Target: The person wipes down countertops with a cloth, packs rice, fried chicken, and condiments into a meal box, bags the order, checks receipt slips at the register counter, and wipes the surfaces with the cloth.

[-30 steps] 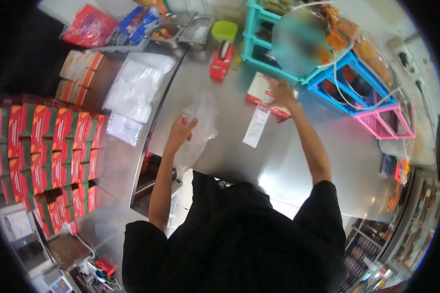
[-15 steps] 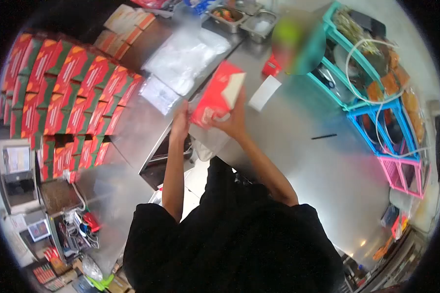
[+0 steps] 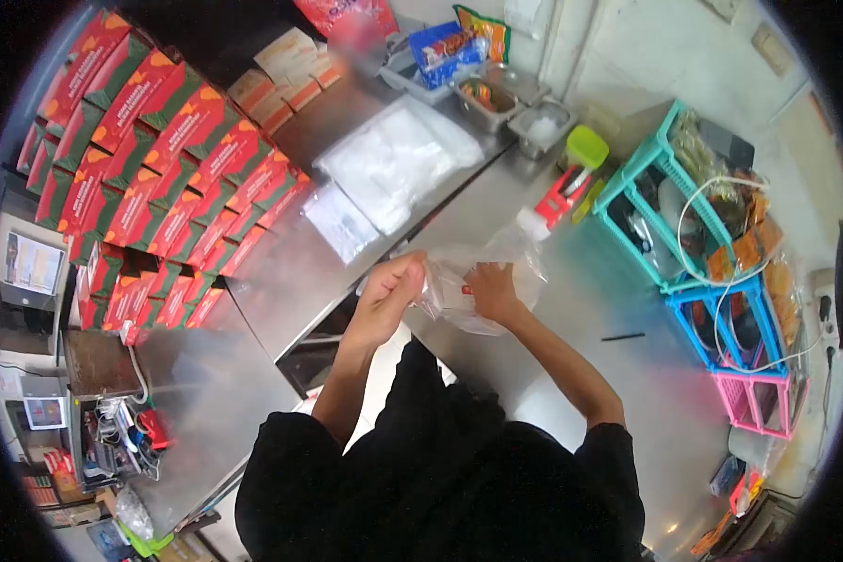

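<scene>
In the middle of the head view, a clear plastic bag [image 3: 517,265] hangs between my hands. My left hand [image 3: 390,292] is closed on its left edge, thumb on top. My right hand [image 3: 494,292] is at the bag's mouth, fingers apart and reaching into it; the fingertips are partly hidden by plastic. Beside those fingers a small red patch [image 3: 467,289] shows through the film. Whether it belongs to the red and cream box seen earlier, I cannot tell.
Red and green boxes [image 3: 164,140] are stacked at left. White plastic bags [image 3: 398,155] lie on the steel counter beyond my hands. Metal trays [image 3: 543,126] and a green-lidded container [image 3: 586,148] stand behind. Teal [image 3: 660,201] and blue baskets [image 3: 735,328] line the right, near a black pen [image 3: 623,336].
The red and cream box in my hands is no longer plainly visible; the clear bag is now spread between them. My right hand has moved right and down into the bag. The camera view has shifted.
</scene>
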{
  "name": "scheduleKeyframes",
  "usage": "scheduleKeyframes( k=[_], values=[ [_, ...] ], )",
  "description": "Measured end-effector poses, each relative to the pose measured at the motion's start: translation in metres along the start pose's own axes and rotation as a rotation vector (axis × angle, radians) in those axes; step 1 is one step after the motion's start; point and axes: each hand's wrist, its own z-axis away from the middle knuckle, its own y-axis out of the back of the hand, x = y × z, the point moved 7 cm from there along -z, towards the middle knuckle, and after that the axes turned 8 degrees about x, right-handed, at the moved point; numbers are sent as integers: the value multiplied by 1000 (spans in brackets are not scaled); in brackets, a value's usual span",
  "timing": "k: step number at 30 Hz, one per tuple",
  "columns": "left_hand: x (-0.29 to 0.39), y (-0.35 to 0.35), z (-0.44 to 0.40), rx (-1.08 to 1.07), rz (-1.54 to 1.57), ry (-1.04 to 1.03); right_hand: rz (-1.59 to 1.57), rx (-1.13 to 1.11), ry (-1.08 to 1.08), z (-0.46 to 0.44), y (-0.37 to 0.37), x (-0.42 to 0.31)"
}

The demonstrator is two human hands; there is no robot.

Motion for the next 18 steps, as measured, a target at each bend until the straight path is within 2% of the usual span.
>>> scheduleKeyframes(
  k=[5,7,9,10,11,12,13,15,16,17,18],
  values=[
    [-14,30,-48,-126,-211,134,87,-19,-69,-23,8,32],
    [-23,45,-73,-306,-272,206,115,166,23,-16,8,46],
    [-28,62,-104,-455,-288,237,57,-466,-105,-3,38,51],
    [-32,78,-131,-389,-314,210,-1,-440,-54,9,52,57],
    [-41,96,-163,-328,-341,186,-100,-592,-191,11,87,55],
    [-53,115,-200,-272,-368,160,-139,-618,-211,17,109,60],
    [-79,142,-242,-224,-400,169,-223,-531,-296,19,139,62],
    [-144,203,-338,-93,-517,161,-394,-537,-649,17,203,61],
    [-135,209,-377,33,-696,-175,-563,-355,-670,17,233,61],
    [-172,239,-431,115,-719,-209,-721,-168,-687,24,258,61],
    [-209,270,-482,219,-825,-235,-699,121,-733,32,287,64]
  ],
)
